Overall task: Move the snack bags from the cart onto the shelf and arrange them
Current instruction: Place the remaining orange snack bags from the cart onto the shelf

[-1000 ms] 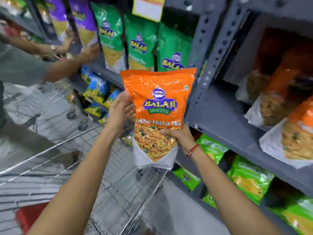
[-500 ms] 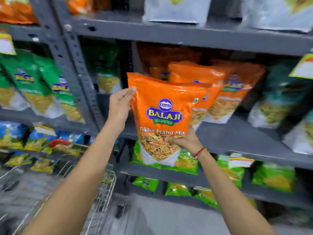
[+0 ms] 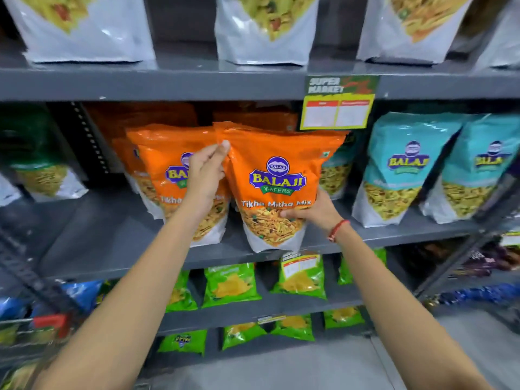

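Observation:
An orange Balaji snack bag (image 3: 277,190) stands upright at the front edge of the grey middle shelf (image 3: 112,249). My left hand (image 3: 206,175) pinches its upper left corner. My right hand (image 3: 315,211), with a red thread on the wrist, grips its lower right side. A second orange bag (image 3: 160,164) of the same kind stands just to its left, partly behind my left hand, with more orange bags behind both. The cart (image 3: 42,330) shows only as a blurred rim with a red handle at the lower left.
Teal bags (image 3: 405,167) stand to the right on the same shelf, and a dark green bag (image 3: 36,164) to the far left. White-bottomed bags (image 3: 264,29) line the shelf above. Small green packets (image 3: 230,282) fill the lower shelves. A price tag (image 3: 337,104) hangs above.
Both hands have carried the orange bag from over the cart up and forward to the middle shelf, where its bottom now rests at the shelf's front edge beside the other orange bags.

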Demonstrator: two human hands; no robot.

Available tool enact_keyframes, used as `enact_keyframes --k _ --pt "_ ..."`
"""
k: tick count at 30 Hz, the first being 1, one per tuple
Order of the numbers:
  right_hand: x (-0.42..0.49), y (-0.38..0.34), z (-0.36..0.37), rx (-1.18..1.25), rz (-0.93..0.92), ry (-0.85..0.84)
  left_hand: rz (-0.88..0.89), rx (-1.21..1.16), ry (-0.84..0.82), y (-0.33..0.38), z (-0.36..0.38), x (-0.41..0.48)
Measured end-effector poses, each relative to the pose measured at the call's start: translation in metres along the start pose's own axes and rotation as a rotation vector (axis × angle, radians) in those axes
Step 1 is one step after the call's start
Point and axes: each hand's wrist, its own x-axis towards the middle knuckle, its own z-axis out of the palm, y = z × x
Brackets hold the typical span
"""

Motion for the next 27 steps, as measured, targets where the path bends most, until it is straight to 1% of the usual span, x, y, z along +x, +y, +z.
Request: enact_keyframes --k 4,5,8,11,12,13,15,17,21,24,25,27 --pt "0.019 0.014 -0.036 -0.034 0.032 0.011 -0.011 0.005 -0.065 -0.023 0.033 0.014" --pt "0.022 0.021 -0.043 -0.028 0.046 0.020 -0.049 0.003 -0.098 -0.035 0.038 0.016" --pt "0.023 0.040 -0.053 0.008 0.060 0.065 -0.253 0.002 -0.270 -0.081 0.045 0.005" --pt "0.025 0.052 -0.052 0.054 0.057 0.087 -0.416 0.266 -0.452 -0.131 0.050 -0.014" --pt "0.026 0.053 -0.051 0.069 0.058 0.103 -0.446 0.352 -0.458 -0.144 0.053 -0.019" --pt "0.026 0.052 -0.049 0.084 0.060 0.116 -0.466 0.409 -0.422 -0.153 0.055 -0.023" --pt "0.026 0.049 -0.049 0.116 0.063 0.137 -0.454 0.453 -0.326 -0.162 0.060 -0.028" --pt "0.026 0.049 -0.051 0.135 0.068 0.154 -0.423 0.487 -0.288 -0.163 0.065 -0.031" --pt "0.026 0.056 -0.056 0.148 0.048 0.171 -0.382 0.509 -0.296 -0.163 0.069 -0.034" --pt "0.022 0.061 -0.053 0.142 0.057 0.207 -0.360 0.587 -0.328 -0.157 0.067 -0.036" --pt "0.020 0.062 -0.051 0.164 0.064 0.249 -0.347 0.597 -0.342 -0.154 0.066 -0.038" --pt "0.009 0.062 -0.040 0.227 0.087 0.416 -0.291 0.594 -0.357 -0.145 0.058 -0.046"
